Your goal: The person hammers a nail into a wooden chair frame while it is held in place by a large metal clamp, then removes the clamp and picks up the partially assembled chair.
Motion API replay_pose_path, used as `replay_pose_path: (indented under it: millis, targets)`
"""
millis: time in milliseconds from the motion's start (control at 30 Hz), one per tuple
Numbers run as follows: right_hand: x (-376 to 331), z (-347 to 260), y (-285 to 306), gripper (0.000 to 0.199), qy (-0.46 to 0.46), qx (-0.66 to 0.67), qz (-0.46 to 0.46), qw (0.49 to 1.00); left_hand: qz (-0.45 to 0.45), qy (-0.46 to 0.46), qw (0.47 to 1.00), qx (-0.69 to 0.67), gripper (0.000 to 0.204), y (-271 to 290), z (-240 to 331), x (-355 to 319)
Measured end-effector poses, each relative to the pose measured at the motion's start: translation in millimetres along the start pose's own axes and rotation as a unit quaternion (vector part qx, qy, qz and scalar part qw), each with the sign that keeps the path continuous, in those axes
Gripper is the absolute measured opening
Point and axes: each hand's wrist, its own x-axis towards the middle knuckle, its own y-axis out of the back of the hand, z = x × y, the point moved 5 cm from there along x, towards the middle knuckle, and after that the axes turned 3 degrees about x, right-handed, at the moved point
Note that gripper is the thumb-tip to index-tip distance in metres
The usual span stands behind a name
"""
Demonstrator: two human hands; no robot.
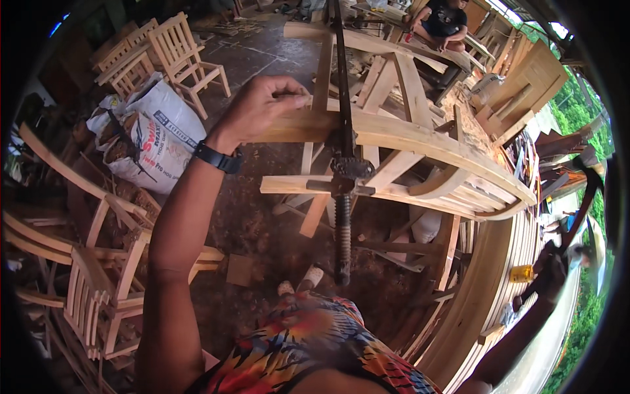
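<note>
Left grip (259, 105) closes over curved pale wooden rail (420, 141) beside rusty threaded clamp (343, 190).

place: open-sided furniture workshop | evidence: unfinished slatted wooden chairs (177, 56) standing on a dirt floor (256, 223) | loose chair frames (98, 289) stacked at left | bare curved wooden frame (420, 141) held in a metal screw clamp (343, 177) | filled sacks (147, 134) | greenery (574, 105) visible beyond the roof edge
</note>
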Motion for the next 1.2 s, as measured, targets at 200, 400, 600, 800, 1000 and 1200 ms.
replay_pose_path:
  millis: [200, 400, 600, 800, 1000, 1200]
  targets:
    - [11.5, 61.8, -193.3, 0.040, -0.183, 0.094, -0.165, 0.965, -0.065, 0.037, 0.996, 0.058, 0.022, -1.4, -29.0, 26.6]
    - [12.9, 48.1, -278.8, 0.038, -0.228, 0.072, -0.236, 0.942, -0.191, 0.048, 0.980, 0.015, 0.020, -2.4, -49.3, 59.3]
    - [4.3, 14.5, -308.9, 0.049, -0.134, -0.002, -0.139, 0.981, -0.274, -0.048, 0.959, -0.059, 0.014, -15.0, -63.0, 91.1]
    - [-15.2, -20.1, -409.8, 0.069, -0.235, -0.073, 0.001, 0.969, -0.374, -0.104, 0.889, -0.241, 0.012, -25.7, -87.9, 114.3]
    - [-47.2, -35.7, -484.9, 0.071, -0.187, -0.152, 0.164, 0.956, -0.480, -0.218, 0.805, -0.271, 0.011, -44.5, -87.1, 138.3]
    - [-69.3, -54.5, -541.3, 0.076, -0.236, -0.159, 0.247, 0.926, -0.533, -0.247, 0.746, -0.314, 0.015, -55.9, -85.8, 146.8]
